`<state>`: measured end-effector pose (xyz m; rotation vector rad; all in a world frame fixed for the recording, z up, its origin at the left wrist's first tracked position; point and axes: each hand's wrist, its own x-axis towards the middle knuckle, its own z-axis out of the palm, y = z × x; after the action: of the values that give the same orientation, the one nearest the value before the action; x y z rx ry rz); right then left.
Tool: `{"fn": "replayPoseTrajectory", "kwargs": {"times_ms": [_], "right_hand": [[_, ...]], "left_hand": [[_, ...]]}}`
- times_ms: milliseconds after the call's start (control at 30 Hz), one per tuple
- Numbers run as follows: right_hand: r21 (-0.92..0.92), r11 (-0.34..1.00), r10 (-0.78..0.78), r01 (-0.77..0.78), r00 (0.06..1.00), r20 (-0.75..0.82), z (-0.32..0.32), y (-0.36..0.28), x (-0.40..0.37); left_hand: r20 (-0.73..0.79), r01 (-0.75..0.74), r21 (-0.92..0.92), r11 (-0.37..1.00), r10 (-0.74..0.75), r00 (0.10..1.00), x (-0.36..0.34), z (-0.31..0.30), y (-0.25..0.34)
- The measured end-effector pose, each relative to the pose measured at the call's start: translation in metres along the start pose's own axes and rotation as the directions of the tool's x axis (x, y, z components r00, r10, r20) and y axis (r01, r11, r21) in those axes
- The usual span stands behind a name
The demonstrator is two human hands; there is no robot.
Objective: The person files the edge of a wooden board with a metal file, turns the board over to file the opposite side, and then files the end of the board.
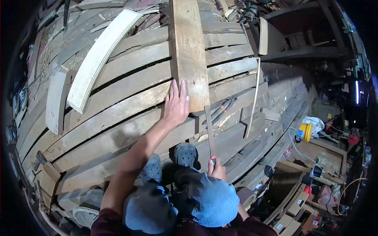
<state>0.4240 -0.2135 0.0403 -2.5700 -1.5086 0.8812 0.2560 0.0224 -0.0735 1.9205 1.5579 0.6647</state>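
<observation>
A thick wooden board (189, 47) runs down from the top of the view and rests on wooden slats. My left hand (177, 105) lies on its near end, fingers stretched out and holding nothing. My right hand (217, 170) is closed around the black and orange handle of what looks like a hand saw (209, 131). Its long, narrow blade points away from me, and the tip meets the board's near right corner. Just right of the blade lies a pair of pliers (223, 111) with dark handles and orange marks.
A white moulded plank (103, 57) and a shorter pale block (56, 102) lie at left. A hammer (41, 158) rests at lower left. A thin wooden strip (254, 98) lies at right. Beyond it stand a yellow container (304, 132), cables and cardboard boxes (296, 203). Gaps run between the slats.
</observation>
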Motion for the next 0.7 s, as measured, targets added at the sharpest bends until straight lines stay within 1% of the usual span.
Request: {"fn": "replayPoseTrajectory", "kwargs": {"times_ms": [67, 100, 200, 233, 333, 367, 467, 533, 567, 667, 700], "right_hand": [[0.026, 0.999, 0.022, -0.023, 0.999, 0.029, -0.007, -0.007, 0.009], [0.043, 0.998, -0.04, 0.041, 0.999, -0.019, -0.006, -0.012, 0.018], [0.066, 0.995, -0.074, 0.075, 0.997, -0.019, 0.003, -0.006, 0.026], [-0.036, 0.999, -0.019, 0.019, 1.0, -0.016, 0.007, -0.005, 0.017], [0.037, 0.999, 0.017, -0.017, 1.0, -0.01, 0.01, -0.003, 0.011], [0.02, 1.0, 0.007, -0.008, 1.0, 0.012, 0.013, -0.002, 0.02], [0.076, 0.983, -0.159, 0.165, 0.984, -0.079, 0.037, -0.002, 0.074], [0.129, 0.977, -0.152, 0.168, 0.981, -0.124, 0.043, -0.018, 0.088], [0.162, 0.971, -0.15, 0.173, 0.978, -0.146, 0.045, -0.025, 0.089], [0.157, 0.984, -0.081, 0.089, 0.995, -0.056, 0.035, -0.023, 0.066], [0.11, 0.989, -0.089, 0.096, 0.994, -0.069, 0.041, -0.01, 0.067]], "left_hand": [[-0.01, -0.002, -0.015, 1.0, 0.002, 1.0, 0.001, 0.003, 0.001], [-0.014, -0.006, -0.018, 1.0, 0.005, 1.0, 0.001, 0.004, 0.001], [-0.022, -0.008, -0.033, 0.999, 0.007, 1.0, -0.001, 0.004, 0.0], [-0.04, -0.03, -0.007, 1.0, 0.03, 0.999, 0.0, 0.003, 0.0], [-0.006, 0.001, -0.028, 1.0, -0.001, 1.0, 0.0, 0.003, 0.001], [-0.01, -0.003, -0.024, 1.0, 0.003, 1.0, 0.0, 0.001, 0.002], [-0.043, -0.026, -0.032, 0.999, 0.025, 0.999, 0.0, 0.003, 0.002], [-0.075, -0.046, -0.038, 0.998, 0.043, 0.996, -0.002, 0.006, 0.0], [-0.054, -0.029, -0.036, 0.999, 0.027, 0.998, -0.001, 0.005, 0.0], [-0.015, -0.034, 0.018, 0.999, 0.034, 0.999, -0.001, 0.003, -0.002], [0.018, -0.003, 0.0, 1.0, 0.003, 1.0, 0.0, -0.004, 0.003]]}}
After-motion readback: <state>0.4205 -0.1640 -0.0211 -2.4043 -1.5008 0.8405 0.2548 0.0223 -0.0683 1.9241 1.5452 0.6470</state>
